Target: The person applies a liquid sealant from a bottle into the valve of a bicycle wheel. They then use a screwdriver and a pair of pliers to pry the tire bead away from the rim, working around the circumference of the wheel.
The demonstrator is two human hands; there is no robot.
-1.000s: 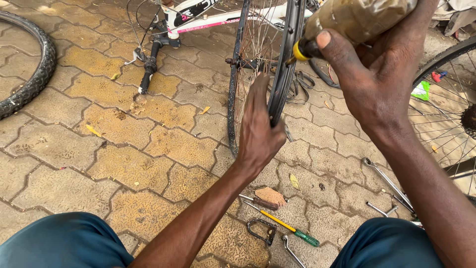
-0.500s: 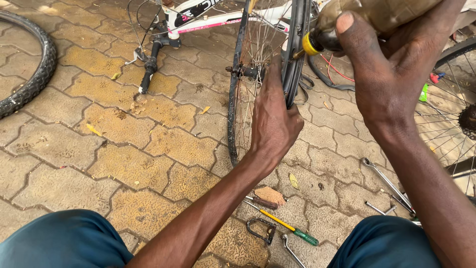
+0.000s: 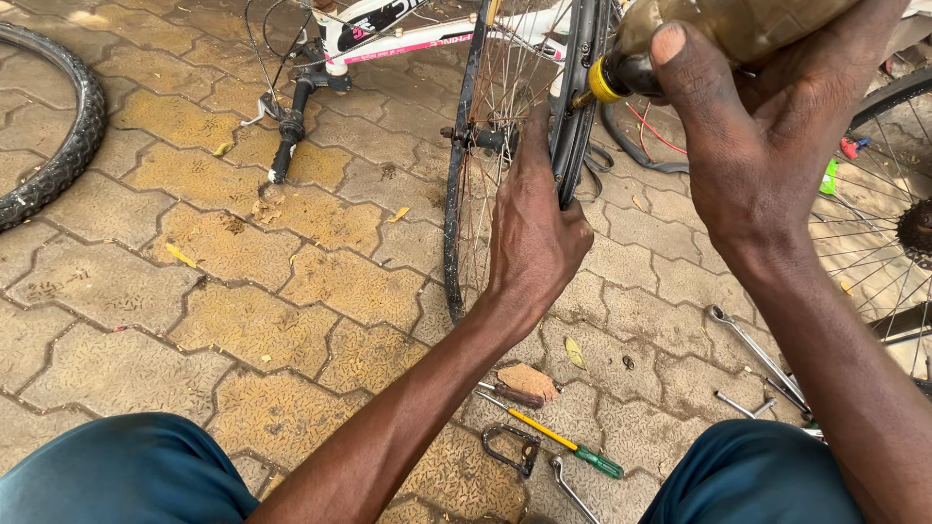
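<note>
My left hand point(image 3: 532, 231) grips the black tyre point(image 3: 573, 107) of an upright spoked bicycle wheel point(image 3: 490, 146), fingers wrapped round its near edge. My right hand point(image 3: 767, 136) holds a brownish plastic bottle point(image 3: 718, 24) tilted down to the left. Its yellow cap and nozzle point(image 3: 604, 82) touch the tyre just above my left hand. The wheel's hub and axle point(image 3: 471, 136) show between the spokes.
A white bicycle frame point(image 3: 408, 29) lies behind the wheel. A loose tyre point(image 3: 68, 136) lies at far left, another spoked wheel point(image 3: 888, 213) at right. On the paving by my knees lie a yellow-and-green screwdriver point(image 3: 553, 437), spanners point(image 3: 752, 349) and a small metal bracket point(image 3: 510, 448).
My left hand slid up the tyre and closed round it. My right hand brought the bottle closer, its nozzle now touching the tyre.
</note>
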